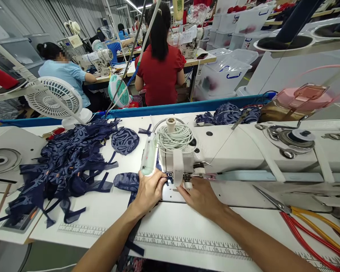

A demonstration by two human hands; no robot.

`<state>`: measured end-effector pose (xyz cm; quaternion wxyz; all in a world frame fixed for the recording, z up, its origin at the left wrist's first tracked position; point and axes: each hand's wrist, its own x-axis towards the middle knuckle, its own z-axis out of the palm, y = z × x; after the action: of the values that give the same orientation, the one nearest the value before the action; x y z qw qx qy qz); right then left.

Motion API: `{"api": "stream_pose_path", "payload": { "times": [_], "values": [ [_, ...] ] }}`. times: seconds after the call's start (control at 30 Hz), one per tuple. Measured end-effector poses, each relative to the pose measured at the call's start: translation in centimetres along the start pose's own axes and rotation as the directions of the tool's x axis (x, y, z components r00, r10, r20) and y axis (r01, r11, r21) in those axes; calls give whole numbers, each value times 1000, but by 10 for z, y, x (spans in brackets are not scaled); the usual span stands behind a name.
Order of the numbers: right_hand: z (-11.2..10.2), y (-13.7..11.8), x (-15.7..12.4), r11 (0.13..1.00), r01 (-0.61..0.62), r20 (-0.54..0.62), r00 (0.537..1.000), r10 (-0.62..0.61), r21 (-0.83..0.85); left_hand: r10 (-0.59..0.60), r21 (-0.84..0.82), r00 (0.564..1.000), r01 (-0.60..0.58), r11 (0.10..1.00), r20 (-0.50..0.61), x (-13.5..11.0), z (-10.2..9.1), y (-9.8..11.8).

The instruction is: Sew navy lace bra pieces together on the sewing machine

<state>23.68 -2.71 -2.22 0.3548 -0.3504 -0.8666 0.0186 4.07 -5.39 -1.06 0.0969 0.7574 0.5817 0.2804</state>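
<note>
On the white table [102,217], left fingers [159,184] pinch navy fabric [169,182]; whether right fingers [184,192] grip is unclear.

Grey curtains [55,17] hang left, clear bins [252,20] stand stacked right, strip light [132,4] overhead.

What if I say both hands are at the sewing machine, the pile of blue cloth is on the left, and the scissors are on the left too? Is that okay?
Not quite: the head view shows the scissors on the right. Both hands are at the sewing machine, and the pile of blue cloth is on the left.
</note>
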Motion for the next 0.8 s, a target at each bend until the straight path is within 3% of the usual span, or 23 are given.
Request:
{"api": "stream_pose_path", "payload": {
  "times": [0.17,0.4,0.6,0.8],
  "values": [
    [-9,-3,2,990,132,90,988,-127,-51,15,-44,1000,-17,999,-27,0,-2,1],
    [-5,-5,-7,955,263,196,952,-235,-136,80,-25,996,-81,996,-39,-2,-4,0],
    [-7,-10,-6,963,217,173,967,-189,-159,203,38,977,-201,979,-62,-1,-9,5],
    [-7,-13,-2,972,188,129,977,-171,-141,216,62,976,-216,974,6,1,-11,5]
  ]
}}
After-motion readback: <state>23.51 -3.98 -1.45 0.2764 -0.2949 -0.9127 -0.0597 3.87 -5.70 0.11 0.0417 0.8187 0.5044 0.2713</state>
